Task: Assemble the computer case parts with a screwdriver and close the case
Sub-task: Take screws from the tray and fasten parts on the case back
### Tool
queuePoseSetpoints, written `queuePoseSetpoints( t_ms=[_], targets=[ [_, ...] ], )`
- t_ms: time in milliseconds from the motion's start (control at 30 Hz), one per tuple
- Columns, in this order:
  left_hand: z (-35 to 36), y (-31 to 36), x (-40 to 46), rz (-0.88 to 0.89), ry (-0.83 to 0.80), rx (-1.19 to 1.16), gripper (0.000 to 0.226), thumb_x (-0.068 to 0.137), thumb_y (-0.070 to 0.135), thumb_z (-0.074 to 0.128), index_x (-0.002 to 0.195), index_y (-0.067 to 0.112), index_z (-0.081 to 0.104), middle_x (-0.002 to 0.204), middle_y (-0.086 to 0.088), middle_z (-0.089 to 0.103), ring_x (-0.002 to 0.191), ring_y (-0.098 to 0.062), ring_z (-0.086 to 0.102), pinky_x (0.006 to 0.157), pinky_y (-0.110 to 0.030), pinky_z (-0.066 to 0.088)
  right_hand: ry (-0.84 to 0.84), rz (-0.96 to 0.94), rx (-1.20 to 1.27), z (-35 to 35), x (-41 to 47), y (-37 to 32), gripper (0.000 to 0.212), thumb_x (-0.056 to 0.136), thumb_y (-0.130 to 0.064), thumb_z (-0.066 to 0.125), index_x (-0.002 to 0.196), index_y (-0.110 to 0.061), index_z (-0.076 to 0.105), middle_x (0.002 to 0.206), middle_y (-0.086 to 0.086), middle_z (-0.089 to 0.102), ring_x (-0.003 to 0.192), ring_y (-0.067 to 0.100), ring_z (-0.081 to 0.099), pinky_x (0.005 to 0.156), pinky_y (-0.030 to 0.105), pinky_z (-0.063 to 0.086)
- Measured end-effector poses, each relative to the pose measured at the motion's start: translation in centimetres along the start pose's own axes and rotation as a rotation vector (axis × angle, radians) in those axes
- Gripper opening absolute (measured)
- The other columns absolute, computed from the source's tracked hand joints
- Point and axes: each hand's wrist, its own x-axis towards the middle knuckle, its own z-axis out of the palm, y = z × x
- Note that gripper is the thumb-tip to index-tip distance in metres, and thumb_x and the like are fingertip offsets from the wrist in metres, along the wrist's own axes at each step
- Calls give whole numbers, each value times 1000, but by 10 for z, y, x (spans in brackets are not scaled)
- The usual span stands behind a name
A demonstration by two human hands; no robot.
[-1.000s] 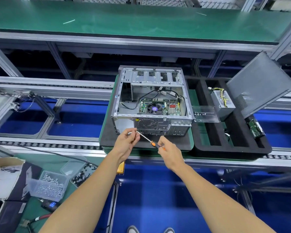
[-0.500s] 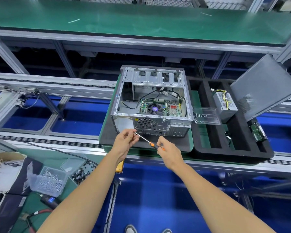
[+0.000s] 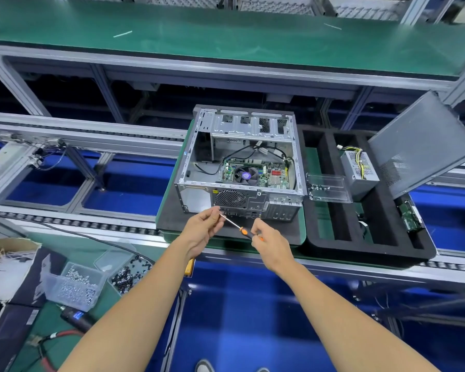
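Note:
An open grey computer case (image 3: 242,194) lies on a black foam pad, its motherboard and fan showing inside. In front of its rear panel my right hand (image 3: 273,244) grips the orange-and-black handle of a thin screwdriver (image 3: 235,226). My left hand (image 3: 204,228) pinches the screwdriver's tip end between thumb and fingers; whether a screw sits there I cannot tell. The grey side panel (image 3: 424,146) leans tilted at the right. A power supply (image 3: 359,170) with yellow wires stands in the black foam tray (image 3: 371,251).
A clear plastic box (image 3: 329,187) lies just right of the case. Bins of silver screws (image 3: 75,287) and black screws (image 3: 128,273) sit at lower left, beside an electric driver (image 3: 77,318). A green circuit board (image 3: 411,220) rests in the tray. Conveyor rails run left and right.
Both hands hold the same grip on the screwdriver and have barely shifted relative to the case. The view has drifted slightly.

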Motion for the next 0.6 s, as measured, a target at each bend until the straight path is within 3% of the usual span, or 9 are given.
queuePoseSetpoints(
  t_ms=[233,367,600],
  targets=[
    [7,5,-2,-127,-46,39,20,98,8,60,116,6,68,86,-4,72,81,-10,72,73,-21,60,10,53,198,2,-6,9,3,79,-31,39,77,-34,40,58,-7,51,57,18,35,59,35,32],
    [22,7,0,-164,-63,25,24,97,9,61,121,7,67,78,-2,69,74,-8,68,76,-23,61,36,93,347,11,-11,14,11,78,-23,42,75,-32,38,52,-16,46,56,17,33,61,38,29],
    [58,4,4,-154,-10,50,22,95,20,66,109,4,73,73,0,62,69,-7,59,63,-18,58,38,150,491,20,-16,9,23,86,-17,42,73,-33,32,52,-14,43,57,18,34,60,40,29]
  ],
)
